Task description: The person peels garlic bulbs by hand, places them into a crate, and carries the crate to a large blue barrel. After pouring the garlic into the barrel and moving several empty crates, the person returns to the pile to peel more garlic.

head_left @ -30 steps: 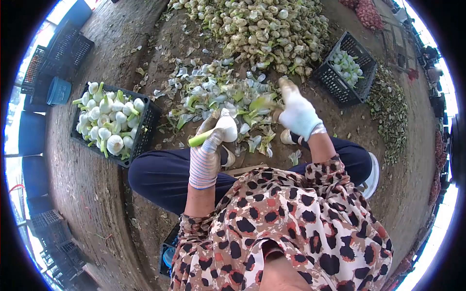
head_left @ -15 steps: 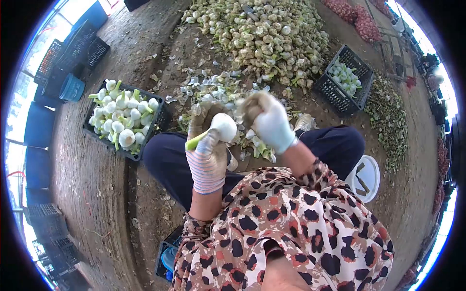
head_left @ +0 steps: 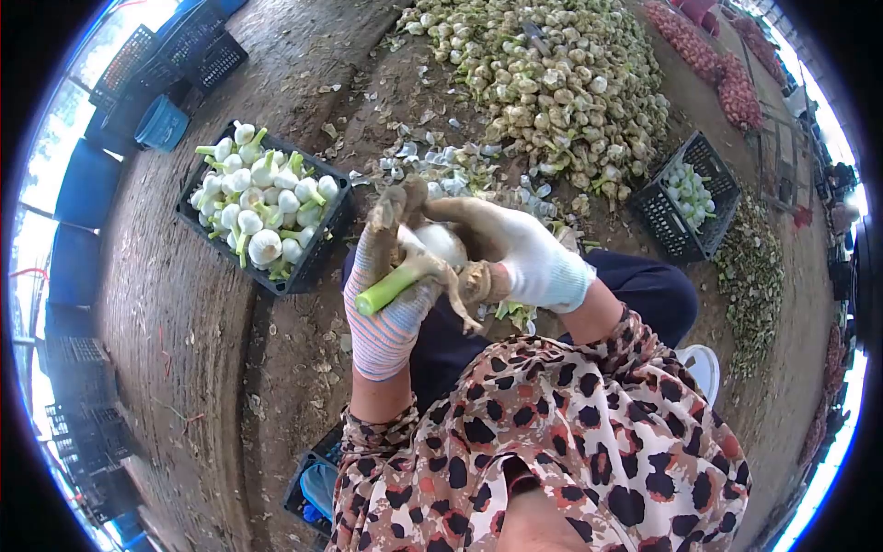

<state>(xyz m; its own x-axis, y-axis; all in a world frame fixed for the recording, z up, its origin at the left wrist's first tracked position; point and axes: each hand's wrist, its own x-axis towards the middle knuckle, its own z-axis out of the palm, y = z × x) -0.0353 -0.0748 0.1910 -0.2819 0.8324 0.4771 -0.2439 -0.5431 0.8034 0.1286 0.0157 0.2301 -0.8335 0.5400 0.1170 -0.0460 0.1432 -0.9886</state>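
A garlic bulb (head_left: 440, 244) with a short green stem (head_left: 388, 289) lies between my two gloved hands in front of my lap. My left hand (head_left: 391, 285), in a striped glove, holds it from the left and below. My right hand (head_left: 515, 247), in a white glove with soiled fingers, grips the bulb's right side and a strip of brownish outer skin (head_left: 455, 293) hanging down from it. The right hand's fingers partly cover the bulb.
A black crate (head_left: 317, 260) of white bulbs stands at the left. A big heap of unpeeled garlic (head_left: 561, 92) lies ahead. Another crate (head_left: 671, 225) stands at the right, near a white bucket (head_left: 704, 370). Peeled skins (head_left: 441, 166) litter the floor.
My right hand has come across to the bulb and taken hold of it. A brown strip of skin now hangs beside the stem. The view has shifted, so the crates appear further right.
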